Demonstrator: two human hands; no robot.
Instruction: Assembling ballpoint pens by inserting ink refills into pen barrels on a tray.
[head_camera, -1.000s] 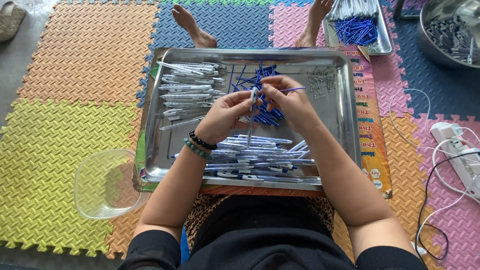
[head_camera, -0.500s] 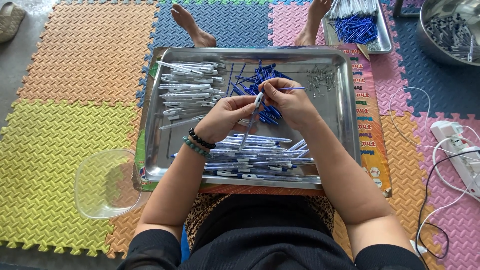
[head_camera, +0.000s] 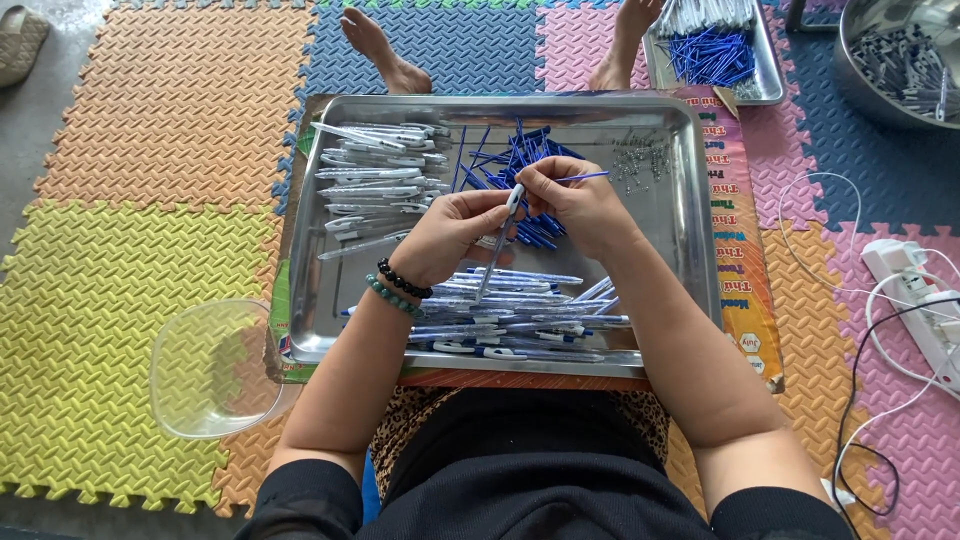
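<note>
Pinched between the fingers of the left hand (head_camera: 452, 235), a clear pen barrel (head_camera: 497, 243) stands tilted over the middle of a steel tray (head_camera: 690, 215), its white-tipped upper end meeting the closed fingers of the right hand (head_camera: 575, 205), which also grip a thin blue refill (head_camera: 583, 177) pointing toward the tray's right edge. Both hands are shut on these parts (how far the refill sits inside the barrel cannot be told). A loose heap of blue refills (head_camera: 520, 160) lies just behind the hands, near the tray's far edge; a pile of empty clear barrels (head_camera: 375, 180) fills the far left corner, and a small scatter of metal springs (head_camera: 640, 160) sits toward the far right corner. Along the near edge lies a row of assembled pens (head_camera: 520, 315). The left wrist wears two beaded bracelets (head_camera: 398, 288). Off the tray's near left corner, a clear plastic bowl (head_camera: 205, 370) rests on coloured foam floor mats (head_camera: 130, 150). Another person's bare feet (head_camera: 385, 50) and a second tray (head_camera: 765, 70) of refills show beyond the far edge.
</note>
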